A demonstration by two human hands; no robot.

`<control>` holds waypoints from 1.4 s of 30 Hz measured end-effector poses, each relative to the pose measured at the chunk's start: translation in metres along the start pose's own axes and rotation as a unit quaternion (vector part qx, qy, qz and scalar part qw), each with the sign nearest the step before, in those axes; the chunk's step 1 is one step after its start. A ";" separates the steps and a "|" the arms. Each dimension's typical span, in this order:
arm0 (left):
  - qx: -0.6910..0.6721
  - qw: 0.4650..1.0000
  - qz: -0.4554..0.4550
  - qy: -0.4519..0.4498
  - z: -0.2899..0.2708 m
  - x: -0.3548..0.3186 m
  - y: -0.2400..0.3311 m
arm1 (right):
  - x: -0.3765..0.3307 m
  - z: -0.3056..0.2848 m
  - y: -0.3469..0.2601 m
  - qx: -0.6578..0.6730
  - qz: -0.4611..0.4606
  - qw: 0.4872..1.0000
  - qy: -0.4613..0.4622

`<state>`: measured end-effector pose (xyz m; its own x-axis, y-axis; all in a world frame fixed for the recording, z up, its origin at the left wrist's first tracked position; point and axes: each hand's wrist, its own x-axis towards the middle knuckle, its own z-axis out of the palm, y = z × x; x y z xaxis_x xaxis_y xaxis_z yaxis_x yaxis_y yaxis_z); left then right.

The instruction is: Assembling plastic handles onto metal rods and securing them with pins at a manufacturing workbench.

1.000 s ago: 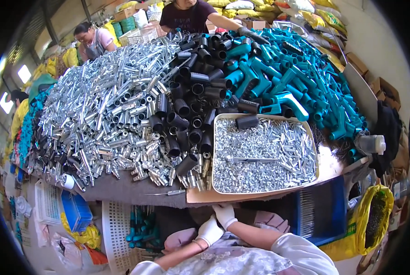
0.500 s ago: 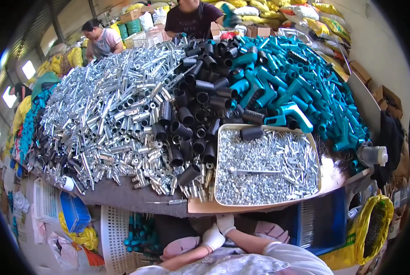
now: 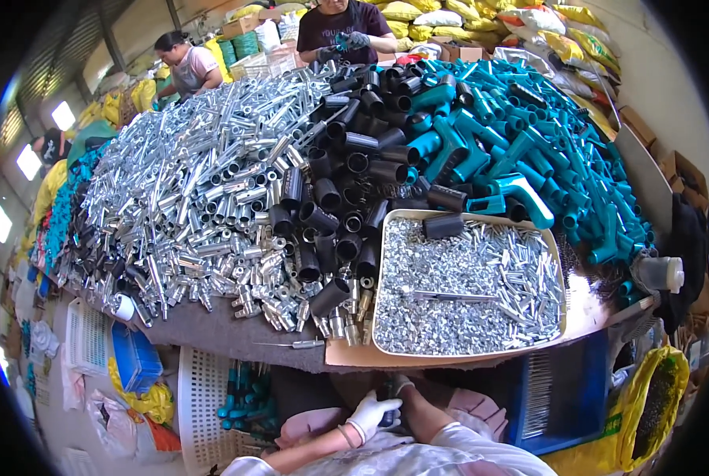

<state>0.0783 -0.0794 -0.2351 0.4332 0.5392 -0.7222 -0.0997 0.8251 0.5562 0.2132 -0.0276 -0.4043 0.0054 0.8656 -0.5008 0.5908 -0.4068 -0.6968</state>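
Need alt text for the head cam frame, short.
A person's left hand, in a white glove, and right hand are held low below the edge of a table heaped with silver metal tubes, black sleeves and teal handles. A tray of small silver parts sits nearest. Two other people work at the far side.

Silver tubes heaped left, black sleeves centre, teal handles right; white basket below.
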 end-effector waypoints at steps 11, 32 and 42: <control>0.713 0.663 0.201 -0.108 -0.021 0.018 0.056 | -0.033 -0.036 -0.043 -0.006 -0.137 0.988 0.066; 0.595 0.789 0.114 0.099 -0.012 0.048 -0.016 | -0.024 0.010 -0.006 -0.141 -0.116 0.961 0.208; 0.484 0.822 0.281 0.106 -0.103 -0.207 0.149 | -0.143 -0.123 -0.067 0.466 -0.064 0.875 0.114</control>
<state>-0.1187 -0.0501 -0.0452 0.3866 0.8913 -0.2370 0.5724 -0.0303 0.8194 0.2717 -0.0884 -0.2228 0.2105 0.9143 -0.3460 -0.3163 -0.2711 -0.9091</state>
